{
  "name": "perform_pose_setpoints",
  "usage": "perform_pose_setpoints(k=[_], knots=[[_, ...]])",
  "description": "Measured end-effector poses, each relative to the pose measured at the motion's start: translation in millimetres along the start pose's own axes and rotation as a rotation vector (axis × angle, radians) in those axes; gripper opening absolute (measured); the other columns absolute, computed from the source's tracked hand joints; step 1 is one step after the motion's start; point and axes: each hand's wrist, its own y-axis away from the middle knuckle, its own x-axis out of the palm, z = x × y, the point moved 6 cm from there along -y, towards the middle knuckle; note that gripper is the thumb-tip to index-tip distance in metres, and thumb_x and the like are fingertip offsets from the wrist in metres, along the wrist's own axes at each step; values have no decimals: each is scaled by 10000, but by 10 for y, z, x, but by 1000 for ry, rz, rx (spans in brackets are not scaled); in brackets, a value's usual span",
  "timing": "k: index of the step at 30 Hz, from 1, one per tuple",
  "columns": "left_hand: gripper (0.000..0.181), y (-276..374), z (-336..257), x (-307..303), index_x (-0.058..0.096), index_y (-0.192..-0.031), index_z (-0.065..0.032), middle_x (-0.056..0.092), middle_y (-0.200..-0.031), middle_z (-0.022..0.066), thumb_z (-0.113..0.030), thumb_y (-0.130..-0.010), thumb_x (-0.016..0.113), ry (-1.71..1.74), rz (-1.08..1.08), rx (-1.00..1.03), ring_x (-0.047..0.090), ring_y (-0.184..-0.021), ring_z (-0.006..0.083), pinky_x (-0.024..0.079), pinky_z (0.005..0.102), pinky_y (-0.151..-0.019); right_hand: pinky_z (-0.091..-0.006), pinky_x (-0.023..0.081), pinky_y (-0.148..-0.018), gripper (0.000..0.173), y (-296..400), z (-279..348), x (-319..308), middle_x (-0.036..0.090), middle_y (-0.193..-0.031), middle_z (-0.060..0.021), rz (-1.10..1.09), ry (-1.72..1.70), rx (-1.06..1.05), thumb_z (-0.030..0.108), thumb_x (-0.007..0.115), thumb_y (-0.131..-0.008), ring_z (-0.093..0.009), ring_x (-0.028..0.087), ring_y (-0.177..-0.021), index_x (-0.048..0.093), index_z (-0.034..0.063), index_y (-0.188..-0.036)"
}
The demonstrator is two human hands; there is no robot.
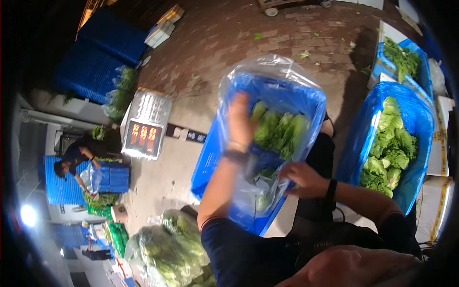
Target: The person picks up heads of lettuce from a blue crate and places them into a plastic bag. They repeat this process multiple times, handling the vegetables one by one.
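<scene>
A blue plastic crate lined with a clear plastic bag stands before me. Heads of green leafy lettuce lie in a row in its far part. More greens show dimly under the bag film at the near end. My left hand, blurred by motion, is over the crate's left side beside the lettuce; whether it grips anything is unclear. At the right rim, my right hand has its fingers curled on the bag's edge. Both wrists wear dark bands.
Blue-lined boxes of leafy greens stand at right. A lit digital scale is at left. Bagged vegetables lie lower left. Another person handles plastic by a blue crate. A wheeled cart is at the top.
</scene>
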Motion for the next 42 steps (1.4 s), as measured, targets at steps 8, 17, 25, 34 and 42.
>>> perform_pose_setpoints(k=[8, 17, 25, 34, 42], knots=[[560, 2610, -493, -872, 718, -830, -34, 673, -810, 197, -566, -657, 737, -155, 1481, -432, 653, -844, 357, 501, 443, -778, -467, 287, -1026, 560, -270, 97, 129, 583, -1111, -95, 353, 367, 249, 362, 757, -681, -298, 512, -1099, 587, 72, -1129], [626, 1135, -791, -364, 558, -1187, 7, 586, -1155, 221, -436, -763, 681, 170, 1052, -376, 553, -1089, 359, 436, 409, -932, -402, 409, -865, 364, 355, 963, 516, 599, -983, -81, 202, 223, -113, 121, 668, -697, -260, 575, -959, 577, 69, -1046], [621, 2424, -368, 353, 351, -1398, -289, 432, -1373, 100, -258, -826, 588, 10, 1296, -209, 440, -1235, 319, 338, 386, -1029, -377, 396, -894, 357, 717, 1041, 483, 606, -1036, -72, 260, 215, -151, 159, 669, -715, -234, 556, -1031, 607, 65, -1054], [638, 2882, -99, 123, 335, -1411, -260, 374, -1420, 103, -255, -816, 565, -217, 1349, -211, 371, -1296, 311, 276, 444, -1066, -375, 388, -892, 266, 713, 936, 557, 601, -1059, -51, 334, 216, -123, 178, 658, -750, -231, 545, -1054, 617, 104, -1002], [620, 3035, 176, 162, 326, -1417, -173, 413, -1395, 142, -259, -838, 528, -305, 1536, -358, 418, -1265, 319, 318, 459, -1043, -394, 391, -856, 254, 750, 830, 563, 584, -1051, -38, 351, 198, -72, 187, 663, -738, -219, 531, -1058, 621, 114, -977]])
